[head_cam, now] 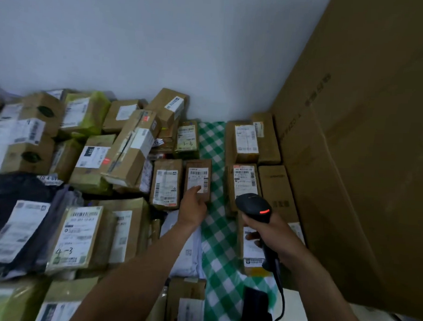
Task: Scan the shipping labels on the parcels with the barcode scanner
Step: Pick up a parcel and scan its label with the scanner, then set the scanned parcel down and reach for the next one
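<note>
Many brown cardboard parcels with white shipping labels lie on a table with a green checked cloth [218, 146]. My left hand [193, 207] reaches forward and its fingers touch the lower part of a small brown parcel [198, 164] with a barcode label [198, 178]. My right hand [272, 232] grips a black barcode scanner [253, 206] whose red light is lit. The scanner's head hangs over a labelled parcel [244, 180] on the right of the cloth strip. A black cable [282, 301] trails down from the scanner's handle.
A very large cardboard box [365, 167] stands upright along the right side. A white wall [162, 49] closes the back. Dark mailer bags [15, 195] and stacked boxes fill the left. A black object [255, 308] lies on the cloth near the front.
</note>
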Demonstrator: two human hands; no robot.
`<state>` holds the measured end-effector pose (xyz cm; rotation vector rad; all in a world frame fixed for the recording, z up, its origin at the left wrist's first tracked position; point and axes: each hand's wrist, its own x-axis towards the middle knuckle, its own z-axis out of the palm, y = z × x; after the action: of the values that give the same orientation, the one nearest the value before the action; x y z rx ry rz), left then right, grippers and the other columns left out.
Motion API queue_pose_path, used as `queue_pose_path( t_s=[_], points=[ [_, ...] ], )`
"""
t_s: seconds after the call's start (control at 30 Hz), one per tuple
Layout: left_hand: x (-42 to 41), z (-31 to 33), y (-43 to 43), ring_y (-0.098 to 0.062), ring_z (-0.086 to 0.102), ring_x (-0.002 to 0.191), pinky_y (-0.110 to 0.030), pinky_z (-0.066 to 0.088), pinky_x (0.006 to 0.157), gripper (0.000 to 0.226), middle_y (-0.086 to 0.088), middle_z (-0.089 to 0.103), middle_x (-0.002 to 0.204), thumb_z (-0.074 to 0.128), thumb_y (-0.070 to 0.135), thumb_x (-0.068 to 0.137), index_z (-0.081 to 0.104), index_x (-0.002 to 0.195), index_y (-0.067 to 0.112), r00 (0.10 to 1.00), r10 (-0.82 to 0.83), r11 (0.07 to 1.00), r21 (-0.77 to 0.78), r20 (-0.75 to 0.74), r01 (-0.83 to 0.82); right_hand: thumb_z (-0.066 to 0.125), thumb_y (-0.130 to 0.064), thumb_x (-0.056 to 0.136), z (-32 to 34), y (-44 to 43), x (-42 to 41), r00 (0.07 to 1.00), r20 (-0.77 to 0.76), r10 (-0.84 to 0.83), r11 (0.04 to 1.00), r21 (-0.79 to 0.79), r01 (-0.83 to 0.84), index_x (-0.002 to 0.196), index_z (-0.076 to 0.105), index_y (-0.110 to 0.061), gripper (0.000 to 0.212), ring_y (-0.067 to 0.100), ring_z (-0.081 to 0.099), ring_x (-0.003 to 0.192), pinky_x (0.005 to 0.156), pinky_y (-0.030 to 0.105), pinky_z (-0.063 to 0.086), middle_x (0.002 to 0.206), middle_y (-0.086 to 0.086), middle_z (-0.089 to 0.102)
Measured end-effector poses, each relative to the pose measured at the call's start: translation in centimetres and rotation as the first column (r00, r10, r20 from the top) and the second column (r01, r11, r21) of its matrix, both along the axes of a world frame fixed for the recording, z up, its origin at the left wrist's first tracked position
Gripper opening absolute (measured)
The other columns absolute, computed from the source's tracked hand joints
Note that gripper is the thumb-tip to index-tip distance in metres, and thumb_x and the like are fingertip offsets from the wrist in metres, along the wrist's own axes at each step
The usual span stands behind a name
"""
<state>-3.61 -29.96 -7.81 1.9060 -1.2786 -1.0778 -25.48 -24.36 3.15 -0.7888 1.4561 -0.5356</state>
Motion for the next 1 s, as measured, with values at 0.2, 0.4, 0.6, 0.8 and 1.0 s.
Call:
queue_pose_path(
  t_s=[0.2,0.4,0.6,0.8,1.0],
  points=[
    [0.3,-2.1,-3.1,-0.041,0.03,0.148,-0.045,0.02,0.125,0.045,-0.027,0.032,0.16,0.046,0.016,0.106,0.043,0.149,0.001,0.974,-0.111,0.987,0.14,0.196,0.085,0.074,-0.031,0.094,0.2,0.8,0.4,0.999,-0.035,0.019,1.0,0.011,-0.019,0.114,0.069,-0.027,0.021,0.017,0.074,0.081,0.07,0.031,0.054,0.107,0.002,0.076],
    [-0.6,-3.7,-3.1,-0.044,0.023,0.15,-0.046,0.025,0.122,0.038,-0.03,0.026,0.161,0.047,0.024,0.105,0.061,0.138,0.012,0.875,-0.294,0.943,0.268,0.385,0.199,0.074,-0.034,0.093,0.0,1.1,0.1,0.999,-0.052,-0.011,1.0,0.025,0.012,0.114,0.069,-0.027,0.022,0.014,0.074,0.079,0.069,0.03,0.052,0.108,0.002,0.076],
    [-1.0,-4.8,-3.4,-0.032,0.049,0.129,-0.037,0.042,0.108,0.046,-0.01,0.054,0.141,0.063,0.032,0.097,0.053,0.139,0.02,0.985,-0.062,0.985,0.169,0.162,0.034,0.073,-0.032,0.094,-0.2,1.4,0.4,0.998,-0.063,-0.001,0.999,0.039,0.003,0.111,0.069,-0.027,0.018,0.012,0.075,0.078,0.069,0.029,0.052,0.108,0.0,0.076],
    [-1.3,-4.4,-5.0,-0.023,0.062,0.114,-0.032,0.049,0.096,0.054,-0.004,0.064,0.13,0.08,0.029,0.085,0.053,0.129,0.014,0.993,0.051,0.964,0.266,-0.105,-0.021,0.073,-0.032,0.095,-0.5,1.7,-0.2,0.996,-0.087,-0.014,0.998,0.056,0.019,0.113,0.07,-0.027,0.019,0.013,0.075,0.079,0.067,0.028,0.053,0.105,0.0,0.077],
    [-0.8,-4.7,-5.2,-0.026,0.055,0.133,-0.047,0.045,0.113,0.099,-0.006,0.056,0.148,0.088,0.028,0.078,0.029,0.158,0.023,0.942,0.134,0.962,0.27,-0.307,-0.049,0.072,-0.031,0.095,-0.7,1.8,-0.4,0.996,-0.085,-0.028,0.997,0.073,0.035,0.115,0.069,-0.026,0.021,0.013,0.075,0.078,0.068,0.029,0.053,0.104,-0.001,0.077]
  ],
)
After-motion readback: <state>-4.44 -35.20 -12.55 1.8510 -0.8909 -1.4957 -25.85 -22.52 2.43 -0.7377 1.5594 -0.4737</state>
